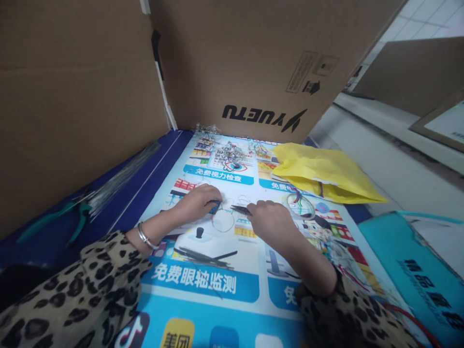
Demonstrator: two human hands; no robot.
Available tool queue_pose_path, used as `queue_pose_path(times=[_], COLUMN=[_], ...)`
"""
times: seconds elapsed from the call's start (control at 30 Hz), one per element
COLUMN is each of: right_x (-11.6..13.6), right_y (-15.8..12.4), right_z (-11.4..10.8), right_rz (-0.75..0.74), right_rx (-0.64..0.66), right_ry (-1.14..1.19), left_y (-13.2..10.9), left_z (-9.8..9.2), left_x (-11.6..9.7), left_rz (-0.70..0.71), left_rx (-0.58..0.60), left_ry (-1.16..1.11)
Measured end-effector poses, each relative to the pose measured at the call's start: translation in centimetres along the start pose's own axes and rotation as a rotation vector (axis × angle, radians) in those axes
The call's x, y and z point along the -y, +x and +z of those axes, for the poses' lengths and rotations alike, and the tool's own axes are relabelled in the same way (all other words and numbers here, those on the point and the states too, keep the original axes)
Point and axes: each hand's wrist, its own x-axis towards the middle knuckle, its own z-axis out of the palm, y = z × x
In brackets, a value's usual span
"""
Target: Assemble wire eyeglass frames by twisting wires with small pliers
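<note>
My left hand (203, 199) is closed on a small dark blue piece (214, 207), mostly hidden by the fingers. From the blue piece, thin wire (223, 222) curls out in a loop over the printed sheet. My right hand (270, 220) grips dark, pointed tweezers (241, 210), whose tips face left toward the wire and the blue piece. A small gap separates the two hands. Below them lies a bundle of thin dark strips (206, 258), flat on the sheet.
Turquoise-handled pliers (81, 222) and a wire bundle (125, 179) lie at left. Tangled wire (228, 152) lies at the back. A yellow bag (322, 169), a wire coil (302, 205) and a turquoise box (409, 270) are at right. Cardboard walls (246, 63) rise behind.
</note>
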Motion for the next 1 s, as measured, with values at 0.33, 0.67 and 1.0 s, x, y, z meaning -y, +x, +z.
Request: queue_pose_path(times=[0.33,0.67,1.0], right_x=[1.1,1.1,1.1], right_y=[-0.5,-0.4,-1.1], right_z=[0.0,-0.2,0.1], right_rz=[-0.031,-0.048,-0.062], right_rx=[-0.057,-0.036,-0.061], right_ry=[-0.073,-0.076,-0.118], left_y=[0.2,0.4,0.1], left_z=[-0.7,0.4,0.4], left_x=[-1.5,-1.7,-2.3], left_rz=[-0.091,0.055,-0.049], left_rx=[0.081,0.095,0.073], left_ry=[0.144,0.099,0.11])
